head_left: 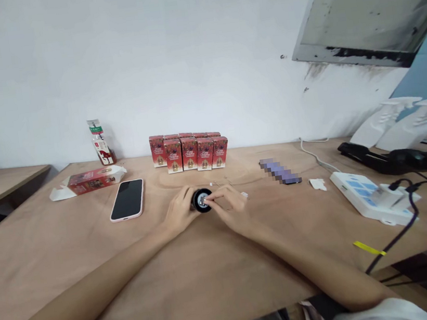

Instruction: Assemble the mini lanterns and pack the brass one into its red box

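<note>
My left hand [180, 209] is closed around the side of a small round object with a black rim [204, 208] and a pale inside, its open face turned toward me. At its centre sits a small silvery part. My right hand [230, 203] reaches in from the other side, thumb and forefinger pinched together at that centre. What the pinch holds, if anything, is too small to make out. Just beyond my hands, several red printed boxes [189, 153] stand upright in rows.
Left of my hands lie a pink-edged phone [127, 199] and an opened red box [96, 179], with a bottle [101, 143] behind. To the right are a blurred purple item [279, 171], a white power strip [359, 193] with black cables, a black device [390, 155] and white spray bottles [402, 127].
</note>
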A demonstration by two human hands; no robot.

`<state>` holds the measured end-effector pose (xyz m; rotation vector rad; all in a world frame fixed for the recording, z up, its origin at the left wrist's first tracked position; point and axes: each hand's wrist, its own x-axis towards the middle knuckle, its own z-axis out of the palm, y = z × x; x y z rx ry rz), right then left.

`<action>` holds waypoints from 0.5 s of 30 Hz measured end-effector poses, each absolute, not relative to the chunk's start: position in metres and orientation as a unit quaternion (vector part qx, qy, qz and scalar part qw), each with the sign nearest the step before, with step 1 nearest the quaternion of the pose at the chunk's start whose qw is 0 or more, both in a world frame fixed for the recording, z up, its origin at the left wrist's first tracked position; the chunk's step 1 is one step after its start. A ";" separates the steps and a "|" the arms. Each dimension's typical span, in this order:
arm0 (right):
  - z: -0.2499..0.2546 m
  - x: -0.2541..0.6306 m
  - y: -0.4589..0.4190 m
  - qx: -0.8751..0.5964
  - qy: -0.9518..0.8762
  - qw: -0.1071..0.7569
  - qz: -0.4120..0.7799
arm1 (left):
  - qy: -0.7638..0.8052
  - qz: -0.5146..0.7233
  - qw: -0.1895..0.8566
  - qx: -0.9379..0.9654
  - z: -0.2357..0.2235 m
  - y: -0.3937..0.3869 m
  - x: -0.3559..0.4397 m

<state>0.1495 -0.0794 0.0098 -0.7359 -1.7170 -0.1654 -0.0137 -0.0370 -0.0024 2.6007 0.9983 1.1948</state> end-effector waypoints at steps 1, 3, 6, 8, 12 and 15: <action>0.008 0.149 -0.079 -0.312 -0.743 0.587 -0.078 | 0.326 0.393 0.054 0.858 -0.003 -0.038 -0.013; 0.005 0.148 -0.077 -0.316 -0.746 0.580 -0.090 | 0.325 0.390 0.051 0.860 -0.003 -0.038 -0.012; 0.002 0.149 -0.076 -0.319 -0.752 0.569 -0.093 | 0.342 0.383 0.048 0.857 -0.005 -0.037 -0.012; 0.001 0.149 -0.076 -0.318 -0.756 0.567 -0.081 | 0.351 0.379 0.042 0.855 -0.005 -0.036 -0.012; 0.002 0.149 -0.077 -0.337 -0.742 0.579 -0.028 | 0.355 0.370 0.025 0.858 -0.006 -0.036 -0.013; 0.002 0.148 -0.078 -0.357 -0.730 0.582 0.027 | 0.353 0.367 0.009 0.861 -0.007 -0.036 -0.013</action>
